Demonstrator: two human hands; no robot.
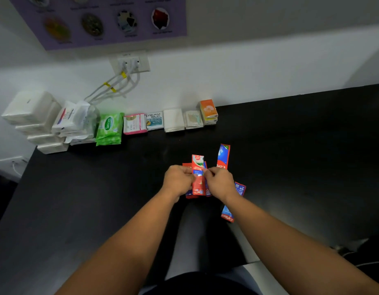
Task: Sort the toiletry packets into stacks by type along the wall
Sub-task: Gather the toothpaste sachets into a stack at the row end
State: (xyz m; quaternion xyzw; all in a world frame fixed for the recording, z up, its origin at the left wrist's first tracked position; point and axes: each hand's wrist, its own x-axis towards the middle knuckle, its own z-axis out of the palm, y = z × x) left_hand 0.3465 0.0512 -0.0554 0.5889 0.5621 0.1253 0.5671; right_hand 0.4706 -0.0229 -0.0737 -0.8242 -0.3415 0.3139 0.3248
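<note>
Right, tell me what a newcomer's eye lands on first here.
The bright red toothpaste sachets, pinched between the left hand and the right hand at the middle of the black counter, grab attention first. Next, lined up against the white wall, the green Sanicare wipes pack and the orange packet stack stand out.

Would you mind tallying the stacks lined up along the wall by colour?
White: 4, tissue packs, Dove packets, plain white packets, cotton buds
White-pink: 1, pink-edged sachets
White-teal: 1, Cream Silk sachets
Green: 1, Sanicare wipes
Orange: 1, orange packets
Total: 8
</note>
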